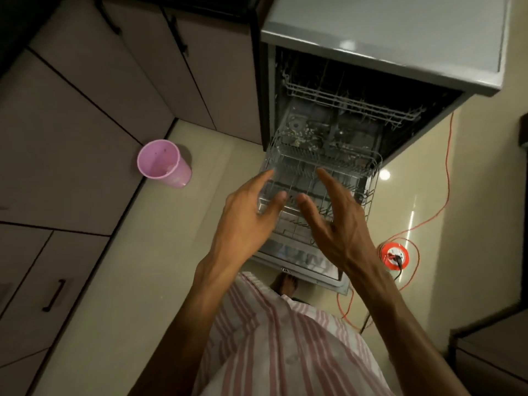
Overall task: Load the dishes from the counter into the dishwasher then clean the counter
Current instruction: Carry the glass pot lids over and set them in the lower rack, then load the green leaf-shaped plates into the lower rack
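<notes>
Left hand [248, 215] and right hand [334, 218] (both empty) above lower rack [368, 178].

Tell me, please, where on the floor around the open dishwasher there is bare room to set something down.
The widest bare patch is floor left of the dishwasher, between the pink bin, the cabinets and the door's left edge. Right of the door is crowded: an orange cable reel and its looping cord. Both hands hover over the pulled-out lower rack.

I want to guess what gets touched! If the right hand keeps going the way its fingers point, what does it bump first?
Probably the pulled-out lower rack of the dishwasher; the right hand seems to hover just above it.
</notes>
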### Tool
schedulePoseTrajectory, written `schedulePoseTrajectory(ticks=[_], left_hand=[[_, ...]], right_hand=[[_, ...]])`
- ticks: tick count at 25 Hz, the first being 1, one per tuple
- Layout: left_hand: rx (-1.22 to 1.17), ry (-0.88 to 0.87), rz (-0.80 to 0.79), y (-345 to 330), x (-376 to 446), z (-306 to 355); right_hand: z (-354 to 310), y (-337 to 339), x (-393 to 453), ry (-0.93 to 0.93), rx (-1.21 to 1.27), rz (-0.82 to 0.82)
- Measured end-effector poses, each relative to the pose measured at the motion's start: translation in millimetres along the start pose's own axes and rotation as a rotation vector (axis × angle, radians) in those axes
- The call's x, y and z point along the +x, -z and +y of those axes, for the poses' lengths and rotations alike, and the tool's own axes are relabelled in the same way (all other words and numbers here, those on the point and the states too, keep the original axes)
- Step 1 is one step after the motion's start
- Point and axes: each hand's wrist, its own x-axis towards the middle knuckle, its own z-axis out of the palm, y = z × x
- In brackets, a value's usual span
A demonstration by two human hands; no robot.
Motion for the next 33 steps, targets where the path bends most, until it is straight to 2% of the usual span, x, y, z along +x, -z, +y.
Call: schedulePoseTrajectory(ticks=[9,16,22,33], left_hand=[[-0.047,0.073,0.226,90,-29,-44],[-0.007,0.106,0.293,179,-30,-95],[-0.024,0.043,0.377,243,-21,-147],[-0.083,-0.001,0.386,278,62,-155]], right_hand=[[-92,-60,25,0.137,0.013,-0.065],[-171,-135,41,0.2,0.012,-0.044],[-220,-187,64,0.214,0.003,-0.03],[-247,-202,150,0.252,-0.008,0.004]])
